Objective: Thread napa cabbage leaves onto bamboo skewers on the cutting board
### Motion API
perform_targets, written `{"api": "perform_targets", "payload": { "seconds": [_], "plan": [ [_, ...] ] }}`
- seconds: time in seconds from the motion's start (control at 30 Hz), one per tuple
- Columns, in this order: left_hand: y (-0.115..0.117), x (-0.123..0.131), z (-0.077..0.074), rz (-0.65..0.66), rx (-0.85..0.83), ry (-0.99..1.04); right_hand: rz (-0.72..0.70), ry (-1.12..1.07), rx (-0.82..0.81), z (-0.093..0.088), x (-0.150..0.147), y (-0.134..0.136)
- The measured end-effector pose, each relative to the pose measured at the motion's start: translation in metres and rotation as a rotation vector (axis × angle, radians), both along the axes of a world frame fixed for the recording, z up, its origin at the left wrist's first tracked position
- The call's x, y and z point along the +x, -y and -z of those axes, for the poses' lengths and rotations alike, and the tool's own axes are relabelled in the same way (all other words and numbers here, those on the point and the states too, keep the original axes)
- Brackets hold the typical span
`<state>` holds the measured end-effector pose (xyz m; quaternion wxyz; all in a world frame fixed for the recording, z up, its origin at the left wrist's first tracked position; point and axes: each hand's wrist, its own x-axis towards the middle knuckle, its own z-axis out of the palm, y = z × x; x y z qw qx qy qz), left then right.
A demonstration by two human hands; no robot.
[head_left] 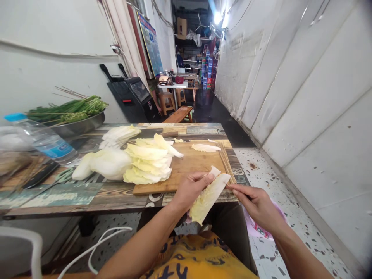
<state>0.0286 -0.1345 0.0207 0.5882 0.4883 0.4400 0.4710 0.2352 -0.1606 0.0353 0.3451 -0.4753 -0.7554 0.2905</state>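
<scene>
**Cabbage leaf and a skewer, held over the lap**

The leaf (207,197) sits just off the near edge of the table (87,193), pinched at its white end by the left hand (190,190), yellow tip drooping down. The right hand (255,203) is clenched on a thin skewer (229,187) whose tip meets the leaf. Behind them is the board (192,162) with a leaf pile (148,162) and a row of skewers (225,159). Further left: a bottle (46,141) and a bowl (81,124) of greens (69,108).
</scene>
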Motion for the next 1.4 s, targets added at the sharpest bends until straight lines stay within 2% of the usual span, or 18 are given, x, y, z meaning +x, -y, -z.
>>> {"api": "perform_targets", "payload": {
  "seconds": [0.17, 0.33, 0.47, 0.53, 0.6, 0.67, 0.73, 0.83, 1.0, 1.1, 1.17, 1.3, 1.33, 1.4],
  "plan": [
    [0.004, 0.005, 0.005, 0.037, 0.032, -0.001, 0.009, -0.036, 0.000, 0.004, -0.005, -0.004],
    [0.003, 0.004, -0.002, 0.022, 0.119, -0.071, 0.013, -0.079, -0.030, 0.008, 0.000, -0.004],
    [0.005, 0.000, -0.014, -0.018, 0.440, -0.198, -0.031, -0.114, 0.016, 0.004, 0.006, -0.003],
    [0.006, -0.005, -0.019, 0.036, 0.650, -0.274, -0.097, -0.101, 0.076, 0.001, 0.009, -0.001],
    [0.007, -0.011, -0.022, 0.096, 0.866, -0.326, -0.195, -0.087, 0.179, -0.002, 0.012, 0.001],
    [0.007, -0.017, -0.021, 0.094, 1.061, -0.330, -0.282, -0.076, 0.316, -0.003, 0.014, 0.001],
    [0.007, -0.020, -0.019, 0.066, 1.196, -0.320, -0.331, -0.046, 0.443, -0.004, 0.016, 0.002],
    [0.006, -0.023, -0.015, 0.076, 1.263, -0.365, -0.339, 0.033, 0.549, -0.003, 0.018, 0.002],
    [0.007, -0.022, -0.019, 0.100, 1.259, -0.390, -0.303, 0.092, 0.580, -0.004, 0.018, 0.005],
    [0.014, -0.022, -0.022, 0.145, 1.178, -0.334, -0.299, 0.100, 0.545, -0.005, 0.022, 0.008],
    [0.020, -0.026, -0.021, 0.123, 1.054, -0.261, -0.277, 0.119, 0.500, -0.005, 0.029, 0.011],
    [0.029, -0.036, -0.015, -0.145, 0.667, -0.002, -0.180, 0.059, 0.455, -0.003, 0.043, 0.015],
    [0.029, -0.037, -0.014, -0.159, 0.560, 0.084, -0.154, 0.046, 0.463, -0.003, 0.043, 0.017],
    [0.029, -0.036, -0.014, -0.095, 0.357, 0.250, -0.100, 0.069, 0.486, -0.004, 0.040, 0.022]
  ]
}}
